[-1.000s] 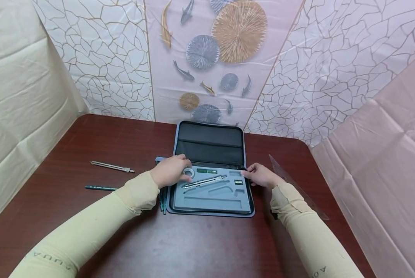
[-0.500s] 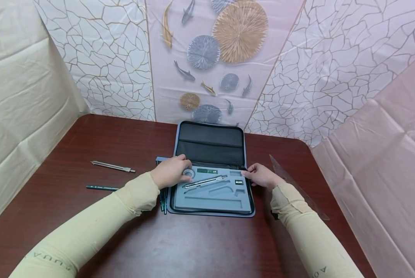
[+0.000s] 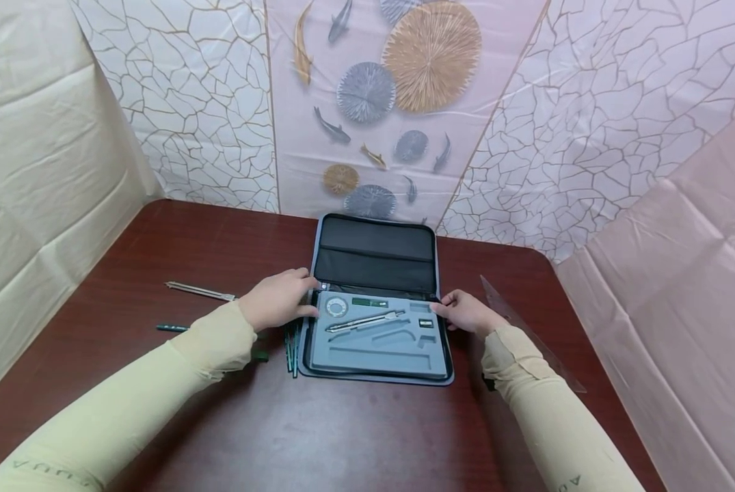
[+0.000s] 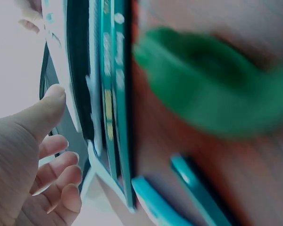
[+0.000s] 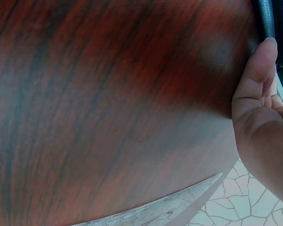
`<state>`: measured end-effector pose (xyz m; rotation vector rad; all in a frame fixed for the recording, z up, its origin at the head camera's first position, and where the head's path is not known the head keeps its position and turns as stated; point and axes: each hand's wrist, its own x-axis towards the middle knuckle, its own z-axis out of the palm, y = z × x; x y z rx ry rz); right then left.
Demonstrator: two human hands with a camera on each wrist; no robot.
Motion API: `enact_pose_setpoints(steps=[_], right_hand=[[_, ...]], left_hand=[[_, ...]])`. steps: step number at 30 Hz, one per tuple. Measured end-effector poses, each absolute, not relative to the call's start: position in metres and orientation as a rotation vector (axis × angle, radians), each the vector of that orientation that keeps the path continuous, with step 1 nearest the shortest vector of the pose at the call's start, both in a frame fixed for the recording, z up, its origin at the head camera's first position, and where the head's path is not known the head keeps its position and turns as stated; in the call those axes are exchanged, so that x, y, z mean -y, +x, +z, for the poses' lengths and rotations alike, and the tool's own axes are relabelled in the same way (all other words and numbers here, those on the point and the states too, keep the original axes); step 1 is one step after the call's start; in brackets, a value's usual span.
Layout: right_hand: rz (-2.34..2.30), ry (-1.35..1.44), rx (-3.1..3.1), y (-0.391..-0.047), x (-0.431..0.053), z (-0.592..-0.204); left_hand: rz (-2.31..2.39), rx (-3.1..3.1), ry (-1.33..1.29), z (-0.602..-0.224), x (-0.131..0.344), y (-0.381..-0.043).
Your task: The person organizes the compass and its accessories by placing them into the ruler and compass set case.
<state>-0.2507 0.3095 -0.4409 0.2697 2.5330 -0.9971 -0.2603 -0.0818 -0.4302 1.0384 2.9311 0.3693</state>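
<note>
A grey-blue zip case (image 3: 376,256) lies unfolded on the table with its black inner lid raised at the back. Its grey moulded tray (image 3: 342,359) holds a round white-marked disc (image 3: 336,307), a green box (image 3: 369,302), a silver drawing compass (image 3: 364,321) and a small sharpener (image 3: 425,323); several recesses are bare. My left hand (image 3: 279,298) hovers by the tray's left edge, thumb apart from loosely bent fingers, holding nothing in the left wrist view. At the right edge, my right hand (image 3: 465,313) grips the case, thumb on the rim; its other fingers are partly hidden.
Teal pencils (image 3: 291,352) lie along the case's left side. A blurred green curved object (image 4: 212,89) sits near them. Further left are another silver compass (image 3: 201,292) and a teal pencil (image 3: 171,328). A clear set square (image 3: 521,335) lies right, partly under my sleeve.
My left hand has drawn back leftward from the tray's upper left, uncovering the round disc in its recess. My right hand stays at the case's right edge.
</note>
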Motion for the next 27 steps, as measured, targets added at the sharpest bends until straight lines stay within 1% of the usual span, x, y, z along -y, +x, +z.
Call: enact_pose_setpoints(steps=[11, 14, 20, 27], right_hand=[[-1.015, 0.272, -2.528, -0.252, -0.31, -0.444], [-1.02, 0.27, -2.527, -0.252, -0.311, -0.443], [-1.02, 0.281, -2.525, -0.252, -0.311, -0.444], [-1.002, 0.28, -2.535, -0.254, -0.311, -0.445]], left_hand=[[0.365, -2.95, 0.858, -0.417, 0.143, -0.252], [0.363, -2.957, 0.846, -0.418, 0.161, -0.253], [0.286, -2.979, 0.89, -0.425, 0.192, -0.255], [0.172, -3.041, 0.943, -0.431, 0.215, -0.258]])
